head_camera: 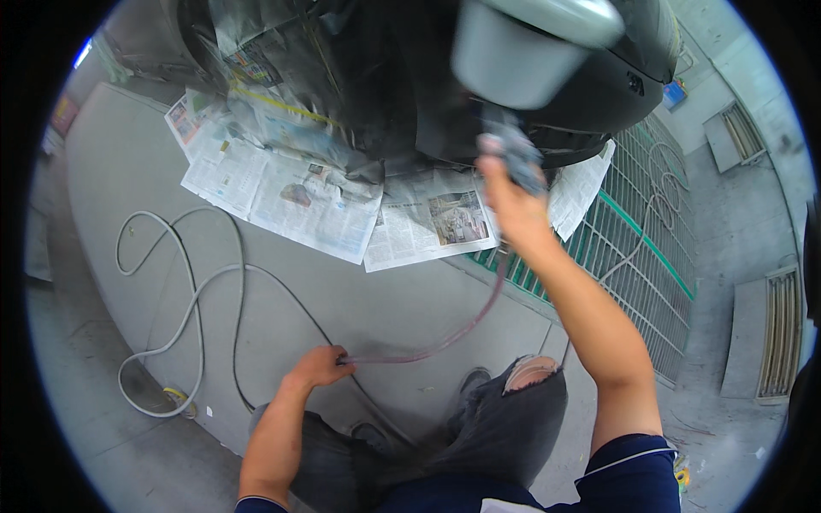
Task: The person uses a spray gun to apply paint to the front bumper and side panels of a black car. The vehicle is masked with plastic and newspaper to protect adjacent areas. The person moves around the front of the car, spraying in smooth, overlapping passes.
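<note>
My right hand [513,205] is closed around the grip of a spray gun [510,144] with a pale cup [519,64] on top; gun and hand are blurred. The gun is in front of a dark vehicle body part [596,102]. From below the gun a reddish hose [474,324] curves down to my left hand [322,367], which grips it low over the floor. Newspaper sheets [308,205] hang along the lower edge of the bodywork, and dark-coated masking film [359,58] covers the part to the left.
A grey hose [195,301] lies in loops on the floor at left, near a roll of tape [179,403]. Metal floor grating [641,256] with another coiled hose is at right. Two lamp-like panels [779,333] stand by the right wall. My knees are bent below.
</note>
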Tool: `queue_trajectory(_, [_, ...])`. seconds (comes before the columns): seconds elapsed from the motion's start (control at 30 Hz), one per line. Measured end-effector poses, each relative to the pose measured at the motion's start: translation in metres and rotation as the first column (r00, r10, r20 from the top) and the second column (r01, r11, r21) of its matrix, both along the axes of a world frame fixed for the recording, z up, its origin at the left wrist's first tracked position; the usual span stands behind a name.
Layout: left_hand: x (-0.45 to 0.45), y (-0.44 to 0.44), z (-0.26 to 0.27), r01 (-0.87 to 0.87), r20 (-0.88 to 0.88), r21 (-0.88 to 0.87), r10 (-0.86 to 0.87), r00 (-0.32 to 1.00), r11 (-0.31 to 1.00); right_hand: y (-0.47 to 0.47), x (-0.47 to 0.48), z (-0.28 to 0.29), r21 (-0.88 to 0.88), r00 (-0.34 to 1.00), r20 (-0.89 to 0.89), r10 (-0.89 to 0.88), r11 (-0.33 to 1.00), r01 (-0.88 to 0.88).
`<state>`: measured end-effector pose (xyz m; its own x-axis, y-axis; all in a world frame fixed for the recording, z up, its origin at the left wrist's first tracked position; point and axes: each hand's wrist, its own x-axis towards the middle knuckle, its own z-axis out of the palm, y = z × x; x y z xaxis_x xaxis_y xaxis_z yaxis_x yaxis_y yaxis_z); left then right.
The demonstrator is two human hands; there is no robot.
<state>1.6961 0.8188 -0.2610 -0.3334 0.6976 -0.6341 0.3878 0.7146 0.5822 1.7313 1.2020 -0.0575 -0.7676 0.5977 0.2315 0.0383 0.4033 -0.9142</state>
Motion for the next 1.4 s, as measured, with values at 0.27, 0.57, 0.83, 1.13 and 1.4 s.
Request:
queue_trajectory(0.27, [0.003,0.008,0.016,-0.036,0.058,0.0,0.036,0.998,0.999,0.062,0.148,-0.029,0.121,0.792,-0.03,-0.609,0.785,0.608])
queue_trajectory(0.57, [0.0,0.006,0.034,-0.042,0.11,-0.064,0.049,0.993,0.997,-0.038,0.009,-0.057,0.085,0.998,-0.052,0.03,0.996,-0.025])
queue_trajectory(0.83, [0.0,-0.001,0.03,-0.093,-0.013,-0.105,0.092,0.996,0.99,-0.067,-0.088,-0.089,0.317,0.996,-0.083,0.035,0.949,-0.007])
queue_trajectory(1.13, [-0.002,0.009,0.03,-0.057,0.047,-0.028,0.058,0.997,0.998,0.039,0.122,-0.101,0.038,0.909,0.145,-0.392,0.92,0.39])
queue_trajectory(1.4, [-0.001,0.006,0.021,-0.076,0.093,-0.006,0.076,0.993,0.997,0.043,0.143,-0.135,0.164,0.894,0.031,-0.447,0.885,0.436])
